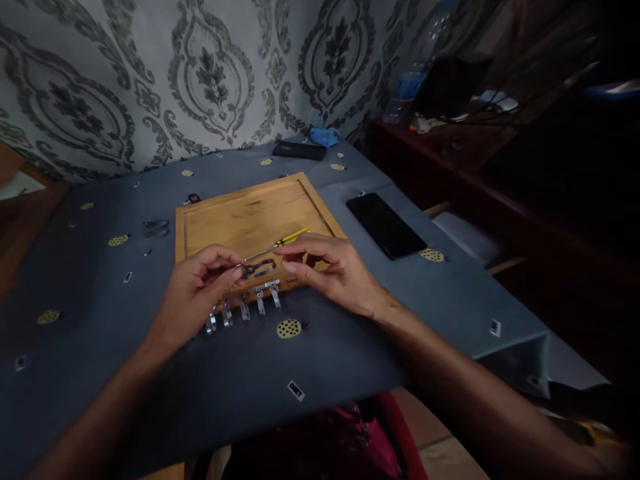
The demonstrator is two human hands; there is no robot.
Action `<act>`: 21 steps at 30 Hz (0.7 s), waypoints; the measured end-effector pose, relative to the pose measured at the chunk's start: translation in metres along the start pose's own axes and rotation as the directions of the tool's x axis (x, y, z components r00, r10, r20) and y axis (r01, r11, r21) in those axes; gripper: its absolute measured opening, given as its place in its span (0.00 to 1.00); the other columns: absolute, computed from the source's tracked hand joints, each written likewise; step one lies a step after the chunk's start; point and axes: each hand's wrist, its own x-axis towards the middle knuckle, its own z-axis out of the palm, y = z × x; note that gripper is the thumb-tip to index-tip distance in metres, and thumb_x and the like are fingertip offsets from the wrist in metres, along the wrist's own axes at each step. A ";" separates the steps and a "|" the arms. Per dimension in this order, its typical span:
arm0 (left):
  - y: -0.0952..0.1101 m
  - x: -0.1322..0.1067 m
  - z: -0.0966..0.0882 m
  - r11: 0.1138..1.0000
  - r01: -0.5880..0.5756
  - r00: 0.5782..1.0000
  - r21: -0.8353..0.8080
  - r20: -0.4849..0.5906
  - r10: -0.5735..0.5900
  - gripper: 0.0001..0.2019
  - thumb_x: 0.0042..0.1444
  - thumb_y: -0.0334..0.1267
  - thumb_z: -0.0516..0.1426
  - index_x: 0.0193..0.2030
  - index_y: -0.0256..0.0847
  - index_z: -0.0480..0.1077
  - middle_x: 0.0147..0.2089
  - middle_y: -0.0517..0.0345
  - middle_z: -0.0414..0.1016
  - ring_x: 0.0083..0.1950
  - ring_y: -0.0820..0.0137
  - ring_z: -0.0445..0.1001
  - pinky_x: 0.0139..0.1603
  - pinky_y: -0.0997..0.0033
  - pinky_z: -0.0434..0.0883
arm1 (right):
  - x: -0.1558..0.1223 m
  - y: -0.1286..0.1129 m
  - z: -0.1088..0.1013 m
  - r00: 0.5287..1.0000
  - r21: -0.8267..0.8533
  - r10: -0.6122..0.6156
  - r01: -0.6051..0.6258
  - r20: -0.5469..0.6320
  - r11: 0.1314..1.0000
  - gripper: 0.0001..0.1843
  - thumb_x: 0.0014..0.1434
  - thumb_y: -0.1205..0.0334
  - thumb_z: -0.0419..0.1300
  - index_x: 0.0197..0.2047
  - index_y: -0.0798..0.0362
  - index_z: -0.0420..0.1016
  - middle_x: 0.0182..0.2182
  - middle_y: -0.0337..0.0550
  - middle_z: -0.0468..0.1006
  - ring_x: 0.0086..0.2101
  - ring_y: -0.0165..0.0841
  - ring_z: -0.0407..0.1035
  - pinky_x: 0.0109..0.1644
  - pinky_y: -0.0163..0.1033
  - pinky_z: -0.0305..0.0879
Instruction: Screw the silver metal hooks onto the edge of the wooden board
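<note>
My left hand [203, 287] pinches one end of a dark, loop-shaped metal piece [265, 269] between thumb and fingers. Just right of the loop is my right hand [333, 270], its thumb and index finger apart with nothing visible between them. Under both hands lies a wooden board [245, 213] with a raised rim. A thin screwdriver [293, 236] with a yellow and black handle is close behind the right fingertips; it appears to rest on the board. Several shiny metal hooks [261, 301] line the board's front edge.
Dark metal pieces [156, 229] lie on the blue tablecloth [100, 320] to the left. A black phone [385, 225] lies to the right. Toward the patterned wall are a dark flat case [299, 151] and a crumpled blue item [325, 137]. A brown desk stands at the right.
</note>
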 end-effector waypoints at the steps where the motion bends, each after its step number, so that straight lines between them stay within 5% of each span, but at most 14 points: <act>1: 0.003 0.002 0.004 1.000 0.004 0.999 -0.003 0.033 -0.004 0.06 0.53 0.40 0.62 0.36 0.42 0.74 0.32 0.60 0.79 0.32 0.70 0.78 0.33 0.74 0.74 | -0.002 -0.005 0.000 0.999 0.061 0.012 -0.014 0.030 0.998 0.09 0.64 0.60 0.62 0.46 0.54 0.80 0.36 0.42 0.82 0.35 0.28 0.74 0.36 0.33 0.69; 6: 0.011 0.015 0.018 0.999 0.050 0.983 0.001 0.177 -0.050 0.07 0.53 0.41 0.61 0.37 0.42 0.75 0.33 0.59 0.79 0.33 0.68 0.78 0.32 0.70 0.75 | -0.016 -0.018 -0.003 0.981 0.190 0.177 -0.188 0.074 0.964 0.05 0.61 0.61 0.64 0.39 0.52 0.81 0.32 0.39 0.80 0.32 0.28 0.73 0.35 0.33 0.67; 11: 0.006 0.017 0.023 0.997 0.082 0.961 -0.003 0.264 -0.078 0.11 0.58 0.43 0.58 0.46 0.44 0.73 0.37 0.57 0.81 0.36 0.64 0.80 0.35 0.65 0.77 | -0.035 -0.022 -0.007 0.904 0.246 0.420 -0.426 0.080 0.870 0.06 0.58 0.58 0.66 0.33 0.51 0.80 0.27 0.37 0.79 0.28 0.28 0.70 0.33 0.34 0.66; 15: -0.008 0.002 0.024 0.946 -0.144 0.975 0.291 0.204 0.086 0.15 0.64 0.44 0.56 0.55 0.45 0.69 0.52 0.51 0.78 0.53 0.59 0.77 0.50 0.56 0.75 | -0.052 -0.022 -0.003 0.801 0.387 0.597 -0.561 0.033 0.731 0.11 0.57 0.54 0.66 0.30 0.52 0.76 0.21 0.35 0.74 0.21 0.24 0.62 0.24 0.32 0.60; 21: -0.024 -0.017 0.031 0.732 -0.273 0.958 0.624 0.248 0.146 0.38 0.48 0.42 0.70 0.63 0.44 0.59 0.54 0.48 0.76 0.57 0.50 0.73 0.56 0.45 0.69 | -0.070 -0.016 0.009 0.744 0.452 0.667 -0.583 -0.037 0.675 0.12 0.55 0.53 0.68 0.29 0.52 0.74 0.20 0.34 0.74 0.20 0.24 0.62 0.24 0.31 0.60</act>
